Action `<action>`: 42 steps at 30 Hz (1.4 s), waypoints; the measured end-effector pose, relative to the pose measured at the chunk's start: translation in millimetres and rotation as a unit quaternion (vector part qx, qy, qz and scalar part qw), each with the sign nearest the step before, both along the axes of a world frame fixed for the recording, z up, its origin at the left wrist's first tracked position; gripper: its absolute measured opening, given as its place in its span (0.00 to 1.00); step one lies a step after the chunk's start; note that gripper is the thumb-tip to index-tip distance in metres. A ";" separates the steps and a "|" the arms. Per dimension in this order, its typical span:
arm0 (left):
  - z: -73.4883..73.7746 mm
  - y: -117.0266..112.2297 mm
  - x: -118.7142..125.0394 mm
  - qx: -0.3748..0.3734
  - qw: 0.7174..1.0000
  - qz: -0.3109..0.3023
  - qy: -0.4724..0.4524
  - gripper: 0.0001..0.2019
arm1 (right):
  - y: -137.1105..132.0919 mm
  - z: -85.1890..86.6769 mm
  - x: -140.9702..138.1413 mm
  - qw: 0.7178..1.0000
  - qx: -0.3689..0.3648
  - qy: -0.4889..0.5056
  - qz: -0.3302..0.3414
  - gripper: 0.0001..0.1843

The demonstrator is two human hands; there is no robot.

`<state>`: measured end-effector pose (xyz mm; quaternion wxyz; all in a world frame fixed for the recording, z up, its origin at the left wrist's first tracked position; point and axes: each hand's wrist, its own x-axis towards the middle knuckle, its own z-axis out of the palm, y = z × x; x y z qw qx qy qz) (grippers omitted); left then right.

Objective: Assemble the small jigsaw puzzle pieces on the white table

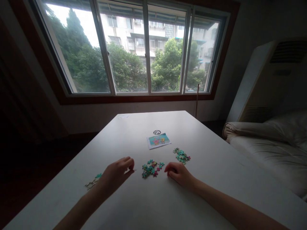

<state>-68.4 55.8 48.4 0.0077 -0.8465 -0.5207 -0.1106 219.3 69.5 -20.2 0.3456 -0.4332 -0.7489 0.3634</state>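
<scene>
My left hand point(122, 167) is closed in a pinch, with the thin edge of a jigsaw puzzle piece point(134, 170) showing at its fingertips. Just right of it lies a loose pile of puzzle pieces point(151, 168), mostly teal with some pink and yellow. On the pile's right side my right hand point(178, 172) rests with curled fingers; whatever they hold, if anything, is hidden. Beyond that hand is a second pile of pieces point(181, 156). A third group of pieces point(92, 183), mostly pale with a teal one, lies partly hidden behind my left forearm.
A printed picture card point(158, 141) with colourful cartoon figures lies past the piles on the white table point(206, 195). Behind it is a small round dark-rimmed object point(157, 132). A pale sofa point(263, 153) stands to the right, and a wide window point(146, 57) fills the far wall.
</scene>
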 end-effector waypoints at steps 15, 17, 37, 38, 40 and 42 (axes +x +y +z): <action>-49.5 -46.9 63.7 0.261 0.906 -0.310 -0.122 0.09 | -34.3 3.8 -10.5 0.976 0.155 -0.001 0.151 0.18; -51.5 -46.2 62.0 0.256 0.905 -0.315 -0.123 0.09 | -34.5 3.7 -11.0 0.975 0.160 0.005 0.154 0.16; -56.3 -43.1 64.2 0.260 0.913 -0.291 -0.118 0.05 | -36.1 3.2 -11.2 0.950 0.263 -0.054 0.160 0.13; -55.6 -43.2 64.5 0.258 0.913 -0.292 -0.118 0.05 | -36.2 2.8 -11.1 0.949 0.265 -0.052 0.161 0.13; -54.5 -42.9 65.0 0.259 0.913 -0.292 -0.118 0.04 | -36.3 2.4 -11.1 0.948 0.271 -0.045 0.158 0.13; -54.3 -42.3 65.4 0.264 0.913 -0.286 -0.121 0.03 | -36.4 2.5 -11.0 0.948 0.278 -0.034 0.153 0.13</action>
